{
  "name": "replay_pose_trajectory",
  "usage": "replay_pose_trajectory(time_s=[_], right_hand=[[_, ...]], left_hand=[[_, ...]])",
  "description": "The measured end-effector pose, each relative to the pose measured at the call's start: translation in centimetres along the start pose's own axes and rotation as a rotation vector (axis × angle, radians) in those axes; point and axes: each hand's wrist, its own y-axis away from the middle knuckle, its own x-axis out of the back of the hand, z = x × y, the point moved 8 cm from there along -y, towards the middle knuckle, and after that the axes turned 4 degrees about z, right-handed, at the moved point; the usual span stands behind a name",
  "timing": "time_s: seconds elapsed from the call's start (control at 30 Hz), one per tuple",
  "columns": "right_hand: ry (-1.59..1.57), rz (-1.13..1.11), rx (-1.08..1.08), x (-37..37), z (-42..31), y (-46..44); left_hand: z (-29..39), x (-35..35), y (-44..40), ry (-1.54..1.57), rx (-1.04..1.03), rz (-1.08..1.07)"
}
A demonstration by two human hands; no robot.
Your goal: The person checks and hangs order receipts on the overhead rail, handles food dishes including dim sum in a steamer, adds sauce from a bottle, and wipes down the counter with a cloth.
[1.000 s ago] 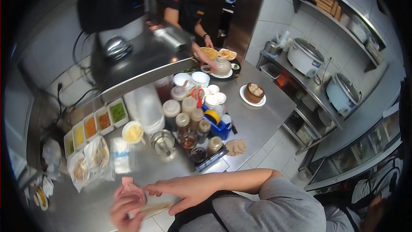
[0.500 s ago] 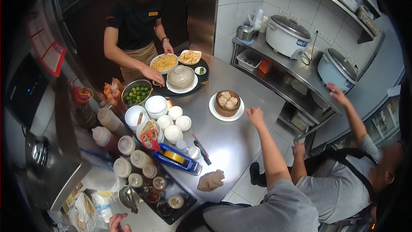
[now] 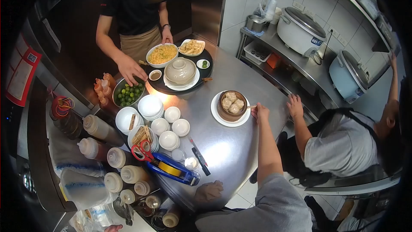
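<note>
My right hand (image 3: 260, 112) is at the right rim of a white plate (image 3: 217, 118). Its fingers are pinched on a small wooden clip (image 3: 252, 106), which looks like a clothespin, at the plate's edge. On that plate stands a round bamboo steamer (image 3: 225, 114) holding several dumplings (image 3: 231, 102). Only a sliver of my left hand (image 3: 113, 228) shows at the bottom edge; its fingers are mostly cut off. Below my right arm, a crumpled brown cloth (image 3: 209, 191) lies by the steel table's near edge.
Across the table, a person's hand (image 3: 132, 69) reaches to a bowl of green limes (image 3: 128, 96) beside a black tray (image 3: 198, 87) bearing a lidded clay pot (image 3: 180, 71). Small bowls (image 3: 181, 127), a tape dispenser (image 3: 185, 175) and sauce bottles (image 3: 116, 158) crowd the left. Another person (image 3: 343, 146) stands right.
My right hand has come to the plate's rim with the clip. The person opposite has moved a hand from the tray to the limes. The view has shifted.
</note>
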Motion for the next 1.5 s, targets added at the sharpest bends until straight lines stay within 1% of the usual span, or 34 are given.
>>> replay_pose_trajectory(time_s=[0.1, 0.17, 0.23, 0.27, 0.3, 0.37, 0.43, 0.47, 0.53, 0.57, 0.6, 0.67, 0.77, 0.83, 0.93, 1.0, 1.03, 1.1, 1.13, 1.2, 1.27, 1.3, 1.37, 1.43, 1.47, 1.5], right_hand=[[0.107, -0.059, -0.037, 0.6, -0.2, 3.2], [0.147, -0.168, -0.103, 0.3, 2.0, 5.8], [0.045, -0.28, -0.236, -2.4, 2.9, 12.2], [-0.011, -0.307, -0.217, -3.7, 2.7, 13.8], [0.027, -0.257, -0.182, -3.5, 2.7, 13.3], [0.096, -0.16, -0.113, -4.2, 2.9, 11.8], [0.155, -0.116, -0.027, -4.7, 2.0, 9.1], [0.189, -0.077, 0.013, -4.8, 1.1, 7.9], [0.307, -0.097, 0.085, -5.6, 0.1, 4.7], [0.366, -0.104, 0.123, -5.6, -0.1, 3.6], [0.347, -0.109, 0.126, -5.3, -0.2, 3.6], [0.307, -0.122, 0.14, -5.1, -0.9, 3.7], [0.449, -0.194, 0.152, -3.6, -0.3, 7.8], [0.391, -0.357, 0.013, -2.2, 2.0, 11.7], [0.248, -0.524, -0.163, 0.2, 2.6, 19.8], [0.176, -0.641, -0.182, 0.7, 1.1, 24.5], [0.137, -0.696, -0.189, 1.1, 0.3, 26.7], [0.08, -0.804, -0.113, 0.4, -2.6, 31.3], [0.048, -0.85, -0.07, 0.0, -4.3, 33.7], [-0.085, -1.01, -0.03, -1.5, -7.5, 40.2], [-0.168, -1.169, -0.022, -3.2, -9.3, 47.7], [-0.186, -1.246, -0.03, -3.9, -9.5, 51.6], [-0.125, -1.384, 0.021, -5.0, -8.9, 59.5], [-0.009, -1.553, -0.026, -5.7, -6.8, 67.1], [0.054, -1.647, -0.02, -6.1, -5.2, 70.4], [0.117, -1.745, -0.016, -6.2, -3.6, 73.7]], left_hand=[[0.5, -0.2, -0.1, -0.029, -0.004, -0.004], [0.4, -0.2, -0.2, -0.028, -0.005, 0.003], [0.0, -0.1, 0.0, -0.023, -0.002, 0.017], [0.1, -0.3, 0.0, -0.036, 0.007, 0.013], [0.7, -0.7, -0.1, -0.052, 0.017, 0.007], [1.3, -0.4, 0.1, -0.078, 0.006, -0.011], [1.8, -0.1, 0.5, -0.089, -0.035, -0.018], [1.7, 0.4, 0.8, -0.055, -0.015, 0.005], [1.1, 1.3, 1.8, 0.016, 0.027, 0.045], [0.9, 1.7, 2.3, 0.023, 0.008, 0.067], [0.6, 2.0, 2.8, 0.031, -0.012, 0.089], [0.2, 2.4, 3.5, 0.028, -0.064, 0.1], [0.7, 2.8, 4.6, -0.001, -0.154, 0.079], [1.4, 3.3, 5.3, -0.012, -0.211, 0.076], [1.2, 4.9, 7.1, 0.019, -0.197, 0.109], [2.2, 6.5, 8.4, 0.004, -0.164, 0.107], [3.4, 7.4, 9.2, -0.018, -0.198, 0.119], [4.9, 9.3, 10.9, -0.054, -0.281, 0.126], [4.1, 10.7, 11.9, -0.042, -0.266, 0.135], [1.8, 14.0, 14.8, -0.021, -0.233, 0.149], [0.8, 17.3, 17.6, 0.001, -0.188, 0.177], [0.0, 19.0, 19.2, 0.011, -0.163, 0.193], [-3.2, 22.8, 22.5, -0.008, -0.136, 0.291], [-5.9, 26.3, 25.9, 0.005, -0.073, 0.4], [-5.4, 27.6, 27.1, -0.066, -0.112, 0.422], [-5.3, 28.6, 28.0, -0.039, -0.1, 0.437]])
